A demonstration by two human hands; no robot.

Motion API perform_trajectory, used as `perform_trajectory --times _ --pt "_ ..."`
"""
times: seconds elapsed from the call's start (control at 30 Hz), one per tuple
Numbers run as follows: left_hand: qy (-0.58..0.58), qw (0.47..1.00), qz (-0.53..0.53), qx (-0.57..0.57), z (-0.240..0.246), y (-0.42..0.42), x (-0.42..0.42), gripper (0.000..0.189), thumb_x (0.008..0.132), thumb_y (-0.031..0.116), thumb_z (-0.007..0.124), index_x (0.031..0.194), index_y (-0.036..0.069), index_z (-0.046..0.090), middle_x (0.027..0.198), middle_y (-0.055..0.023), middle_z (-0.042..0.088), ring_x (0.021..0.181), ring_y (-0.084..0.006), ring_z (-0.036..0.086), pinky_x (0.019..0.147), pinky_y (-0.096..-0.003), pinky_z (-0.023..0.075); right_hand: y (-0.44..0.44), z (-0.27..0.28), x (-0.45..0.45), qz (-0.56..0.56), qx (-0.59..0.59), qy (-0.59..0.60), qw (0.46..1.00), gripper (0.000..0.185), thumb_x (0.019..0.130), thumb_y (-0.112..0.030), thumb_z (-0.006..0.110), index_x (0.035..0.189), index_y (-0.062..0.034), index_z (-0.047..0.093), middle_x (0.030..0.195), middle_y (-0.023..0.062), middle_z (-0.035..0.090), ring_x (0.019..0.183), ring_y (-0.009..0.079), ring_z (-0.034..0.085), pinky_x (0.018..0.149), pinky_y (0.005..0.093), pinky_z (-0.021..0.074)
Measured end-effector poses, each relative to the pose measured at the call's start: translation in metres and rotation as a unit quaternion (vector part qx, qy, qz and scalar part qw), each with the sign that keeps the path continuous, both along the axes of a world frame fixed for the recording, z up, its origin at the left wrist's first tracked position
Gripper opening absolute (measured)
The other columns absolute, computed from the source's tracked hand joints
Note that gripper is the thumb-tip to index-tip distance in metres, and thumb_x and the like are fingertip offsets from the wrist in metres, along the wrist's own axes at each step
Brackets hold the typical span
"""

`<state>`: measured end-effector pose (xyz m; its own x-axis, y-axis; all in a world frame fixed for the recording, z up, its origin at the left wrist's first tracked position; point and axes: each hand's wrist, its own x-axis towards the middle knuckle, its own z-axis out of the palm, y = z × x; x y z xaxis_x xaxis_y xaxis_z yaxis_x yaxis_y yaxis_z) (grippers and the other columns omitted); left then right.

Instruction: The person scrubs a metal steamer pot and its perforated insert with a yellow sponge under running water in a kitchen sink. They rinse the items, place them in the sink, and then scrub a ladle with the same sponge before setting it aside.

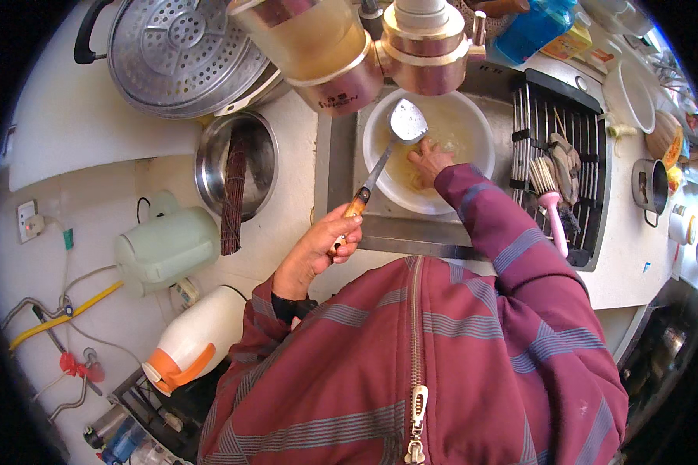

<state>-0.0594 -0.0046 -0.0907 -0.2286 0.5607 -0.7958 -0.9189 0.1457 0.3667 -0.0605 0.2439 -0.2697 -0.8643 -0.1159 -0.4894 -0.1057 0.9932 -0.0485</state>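
Observation:
My left hand (330,237) grips the wooden handle (358,203) of a metal cooking spatula. The spatula's flat blade (408,120) is wet and shiny and reaches over a white plastic basin (372,157). My right hand (431,163) is down inside this basin, fingers spread beside the blade, in cloudy yellowish water (453,128). What lies under its palm is hidden. The basin stands in a stainless steel sink (395,235).
Water-filter fittings (424,58) overhang the basin's far side. Right of it, a drying rack (587,145) carries a pink-handled brush (549,200). At left are a steel bowl (206,157) with a bundled whisk brush (232,192), a steamer pot (180,58) and a white thermos jug (203,325).

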Motion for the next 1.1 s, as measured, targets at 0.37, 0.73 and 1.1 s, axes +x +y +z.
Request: perform_trajectory --times 0.37,0.73,1.1 --pt "-0.043 0.994 0.073 0.068 -0.014 0.001 0.000 0.030 0.086 0.010 0.047 0.115 0.005 0.042 0.069 -0.0004 0.041 0.052 -0.0044 0.039 0.039 -0.0151 0.0312 0.047 0.028 -0.032 -0.163 -0.535 -0.227 0.797 0.031 0.070 -0.008 0.064 0.100 -0.0048 0.054 0.094 0.0085 0.057 0.098 0.0207 0.054 0.082 0.0330 0.0463" --pt "-0.021 0.993 0.038 0.106 0.001 0.029 0.011 0.023 0.089 0.024 0.045 0.108 0.009 0.044 0.065 0.0033 0.036 0.046 -0.0021 0.031 0.036 -0.0156 0.0260 -0.048 0.149 0.021 -0.532 -0.719 -0.048 0.444 0.037 0.075 -0.002 0.058 0.105 -0.0083 0.037 0.098 0.0055 0.050 0.090 0.0205 0.053 0.077 0.0386 0.0484" --pt "0.130 0.990 -0.050 0.038 0.020 0.021 0.019 0.024 0.086 0.019 0.046 0.107 0.011 0.038 0.064 0.0028 0.036 0.041 -0.0017 0.029 0.031 -0.0163 0.0225 -0.066 0.126 -0.026 -0.604 -0.626 0.143 0.472 0.025 0.069 -0.002 0.060 0.091 -0.0023 0.047 0.078 0.0078 0.054 0.062 0.0193 0.056 0.051 0.0326 0.0479"
